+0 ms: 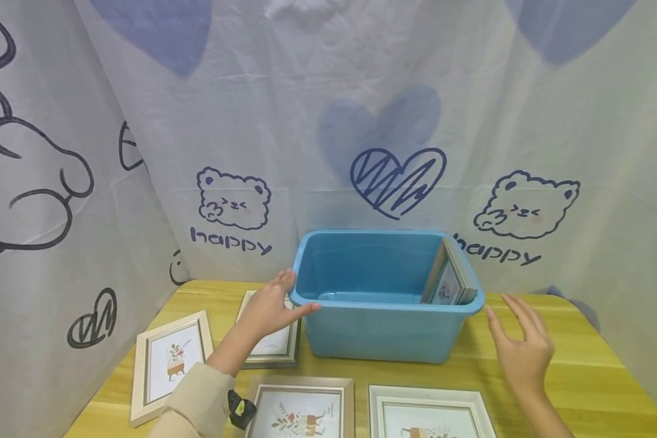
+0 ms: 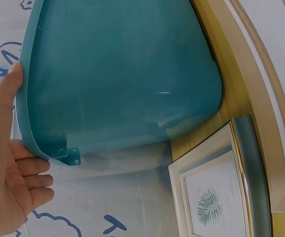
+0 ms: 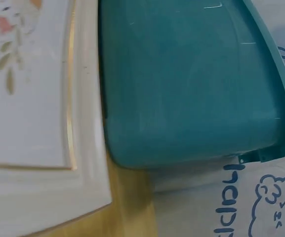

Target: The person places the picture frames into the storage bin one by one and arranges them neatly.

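A blue plastic bin [image 1: 380, 331] stands on the table. My left hand [image 1: 268, 307] grips its front left corner, thumb along the front rim and fingers at the side; in the left wrist view the fingers [image 2: 36, 182] curl by the rim. Beyond the bin's right end, my right hand [image 1: 525, 353] is held apart from it, thumb and fingers spread with nothing between them. Inside the bin, picture frames [image 1: 449, 280] lean against the right wall. A picture frame with a leaf print [image 2: 211, 202] lies beside the bin, partly covered by my left hand in the head view.
A light wooden picture frame [image 1: 142, 377] lies at the table's left. In front of the bin are a tan-edged picture frame [image 1: 301, 382] and a white picture frame [image 1: 427, 395]. A printed white curtain [image 1: 306, 121] hangs close behind the wooden table [image 1: 586, 359].
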{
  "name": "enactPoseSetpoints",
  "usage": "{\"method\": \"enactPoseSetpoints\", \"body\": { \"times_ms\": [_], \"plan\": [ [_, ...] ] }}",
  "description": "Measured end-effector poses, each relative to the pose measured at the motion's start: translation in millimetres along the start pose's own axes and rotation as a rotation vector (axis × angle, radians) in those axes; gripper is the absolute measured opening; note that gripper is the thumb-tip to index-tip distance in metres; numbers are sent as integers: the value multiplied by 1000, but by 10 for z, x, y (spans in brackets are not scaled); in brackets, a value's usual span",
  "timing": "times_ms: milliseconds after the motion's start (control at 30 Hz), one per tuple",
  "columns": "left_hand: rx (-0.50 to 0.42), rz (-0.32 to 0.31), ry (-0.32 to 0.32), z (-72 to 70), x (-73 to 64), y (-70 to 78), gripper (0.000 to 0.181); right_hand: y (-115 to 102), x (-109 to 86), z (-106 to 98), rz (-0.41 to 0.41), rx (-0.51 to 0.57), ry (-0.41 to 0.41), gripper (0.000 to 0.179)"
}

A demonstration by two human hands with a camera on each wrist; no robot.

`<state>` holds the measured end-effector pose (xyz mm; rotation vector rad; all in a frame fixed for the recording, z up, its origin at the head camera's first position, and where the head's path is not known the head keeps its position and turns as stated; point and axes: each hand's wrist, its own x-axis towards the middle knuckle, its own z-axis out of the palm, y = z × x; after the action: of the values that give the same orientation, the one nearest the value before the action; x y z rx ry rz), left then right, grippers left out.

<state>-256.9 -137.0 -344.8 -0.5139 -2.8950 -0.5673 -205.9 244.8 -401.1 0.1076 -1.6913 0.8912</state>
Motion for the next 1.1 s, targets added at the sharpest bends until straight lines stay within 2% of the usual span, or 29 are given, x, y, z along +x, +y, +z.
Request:
{"method": "enactPoseSetpoints", "body": {
  "times_ms": [367, 467, 700, 933, 1100],
  "plan": [
    [6, 11, 9, 54, 4, -41, 88, 24, -224, -270, 123, 3, -115, 37],
    [10, 16, 15, 61, 9, -52, 88, 16, -295, -332, 192, -14, -148, 35],
    [4, 25, 36, 52, 8, -60, 87, 7, -519, -493, 473, -116, -192, 31],
    [-3, 14, 30, 57, -3, -69, 88, 40, -663, -592, 681, -100, -202, 33],
    [-18, 19, 30, 52, 3, -46, 88, 44, -737, -642, 873, -132, -277, 42]
  ]
}}
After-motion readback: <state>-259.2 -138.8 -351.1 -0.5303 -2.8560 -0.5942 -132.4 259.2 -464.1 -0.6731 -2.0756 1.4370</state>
